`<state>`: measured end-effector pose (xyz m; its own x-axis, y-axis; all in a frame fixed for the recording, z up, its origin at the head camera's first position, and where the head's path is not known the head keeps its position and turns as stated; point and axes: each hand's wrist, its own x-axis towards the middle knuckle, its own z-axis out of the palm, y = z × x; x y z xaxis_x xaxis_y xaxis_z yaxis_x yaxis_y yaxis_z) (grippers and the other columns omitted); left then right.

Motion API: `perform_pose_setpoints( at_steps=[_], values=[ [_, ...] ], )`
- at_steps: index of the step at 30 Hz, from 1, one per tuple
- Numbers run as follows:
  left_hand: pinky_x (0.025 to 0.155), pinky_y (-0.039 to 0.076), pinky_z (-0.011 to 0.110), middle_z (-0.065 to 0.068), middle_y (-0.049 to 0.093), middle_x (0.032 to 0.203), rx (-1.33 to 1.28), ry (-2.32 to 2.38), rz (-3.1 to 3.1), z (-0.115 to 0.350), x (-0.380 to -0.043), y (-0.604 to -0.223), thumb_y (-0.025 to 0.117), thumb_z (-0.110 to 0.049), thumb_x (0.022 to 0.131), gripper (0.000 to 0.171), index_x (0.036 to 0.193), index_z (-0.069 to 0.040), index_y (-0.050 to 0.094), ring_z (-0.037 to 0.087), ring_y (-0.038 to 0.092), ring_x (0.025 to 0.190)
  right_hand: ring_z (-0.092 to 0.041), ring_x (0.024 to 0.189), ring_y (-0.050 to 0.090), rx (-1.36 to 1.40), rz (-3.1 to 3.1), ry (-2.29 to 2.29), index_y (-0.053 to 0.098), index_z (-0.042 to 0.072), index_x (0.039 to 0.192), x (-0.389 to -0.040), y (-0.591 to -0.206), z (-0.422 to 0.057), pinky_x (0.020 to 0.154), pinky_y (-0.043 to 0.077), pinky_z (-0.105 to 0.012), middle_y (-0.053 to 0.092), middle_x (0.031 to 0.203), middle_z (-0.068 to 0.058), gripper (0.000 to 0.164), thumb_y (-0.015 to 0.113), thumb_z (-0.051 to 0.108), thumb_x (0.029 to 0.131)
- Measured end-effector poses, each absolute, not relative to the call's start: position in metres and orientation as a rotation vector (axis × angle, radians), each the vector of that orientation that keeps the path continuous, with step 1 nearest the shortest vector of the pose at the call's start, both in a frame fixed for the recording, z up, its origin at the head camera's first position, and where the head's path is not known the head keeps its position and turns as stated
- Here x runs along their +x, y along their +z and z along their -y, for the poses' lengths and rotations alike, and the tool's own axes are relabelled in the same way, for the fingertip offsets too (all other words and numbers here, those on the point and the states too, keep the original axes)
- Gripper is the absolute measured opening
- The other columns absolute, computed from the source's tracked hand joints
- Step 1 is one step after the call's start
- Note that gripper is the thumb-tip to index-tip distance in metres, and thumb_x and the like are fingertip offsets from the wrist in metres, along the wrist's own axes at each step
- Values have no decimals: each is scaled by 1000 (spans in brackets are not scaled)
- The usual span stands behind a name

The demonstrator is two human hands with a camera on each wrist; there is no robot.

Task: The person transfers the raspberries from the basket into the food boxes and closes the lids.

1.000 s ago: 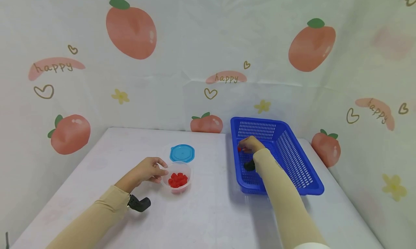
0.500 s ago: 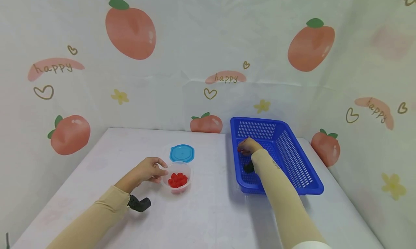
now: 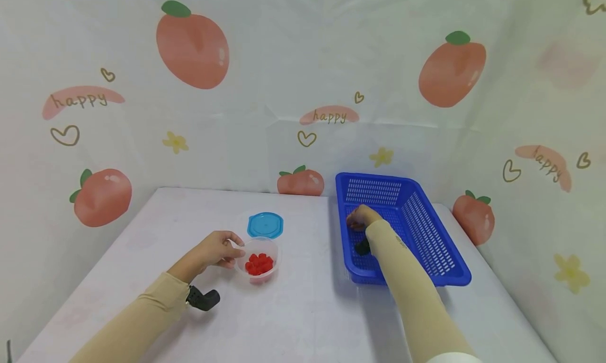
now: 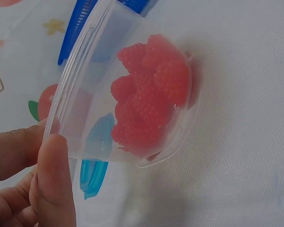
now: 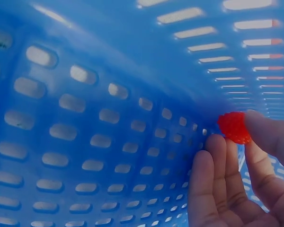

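My left hand [image 3: 215,250] pinches the near-left rim of a clear round plastic tub [image 4: 92,56], thumb on one side and fingers on the other. Inside the tub is a small heap of red raspberries [image 4: 149,97], also visible from above in the head view. Over on the right, my right hand [image 3: 363,217] reaches down into a blue plastic basket [image 3: 433,247], near its left wall. In the right wrist view, thumb and fingers pinch a single raspberry [image 5: 233,126] close to the slotted basket surface. The head view hides that raspberry behind the hand.
A light-blue lid [image 3: 265,224] lies flat just behind the tub. The basket has raised slotted walls and stands at the right back of the white-covered table [image 3: 303,310]. A printed cloth backdrop [image 3: 265,63] rises behind the table.
My right hand has lowered slightly inside the basket, and the red berry at its fingertips has gone out of sight in the head view. The left hand and tub stay put.
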<state>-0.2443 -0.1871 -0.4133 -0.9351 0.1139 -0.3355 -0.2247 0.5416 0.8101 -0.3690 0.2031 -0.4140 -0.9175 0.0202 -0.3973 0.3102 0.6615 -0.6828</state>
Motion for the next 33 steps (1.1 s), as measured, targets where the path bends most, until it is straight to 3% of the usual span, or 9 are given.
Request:
perform_pose_setpoints(
  at_steps=[8, 17, 25, 33],
  values=[
    [59, 55, 24, 8, 58, 76, -105, 1355, -2448, 186, -243, -414, 75, -19, 85, 38, 114, -2, 57, 17, 57, 60, -17, 75, 64, 244, -2496, -1162, 68, -5, 100, -363, -406, -207, 74, 58, -29, 70, 90, -11, 14, 65, 2, 89],
    [61, 56, 24, 8, 58, 75, -86, 1346, -2439, 187, -244, -414, 75, -19, 85, 39, 115, -1, 56, 16, 57, 59, -13, 80, 63, 92, -2380, -1414, 61, -9, 108, -345, -375, -222, 90, 55, -36, 69, 99, -13, 19, 59, 4, 95],
    [60, 55, 24, 8, 59, 76, -114, 1341, -2460, 185, -242, -412, 74, -19, 85, 39, 115, -2, 57, 17, 58, 59, -5, 75, 62, -91, -2189, -1747, 53, -4, 107, -330, -338, -228, 75, 54, -19, 62, 89, 0, 11, 52, 3, 98],
    [59, 55, 24, 8, 59, 75, -114, 1347, -2454, 186, -239, -411, 75, -19, 85, 39, 115, -2, 57, 17, 58, 59, -7, 93, 61, -250, -2243, -1886, 50, 5, 108, -299, -308, -218, 85, 53, -19, 57, 102, 0, 13, 56, 12, 98]
  ],
)
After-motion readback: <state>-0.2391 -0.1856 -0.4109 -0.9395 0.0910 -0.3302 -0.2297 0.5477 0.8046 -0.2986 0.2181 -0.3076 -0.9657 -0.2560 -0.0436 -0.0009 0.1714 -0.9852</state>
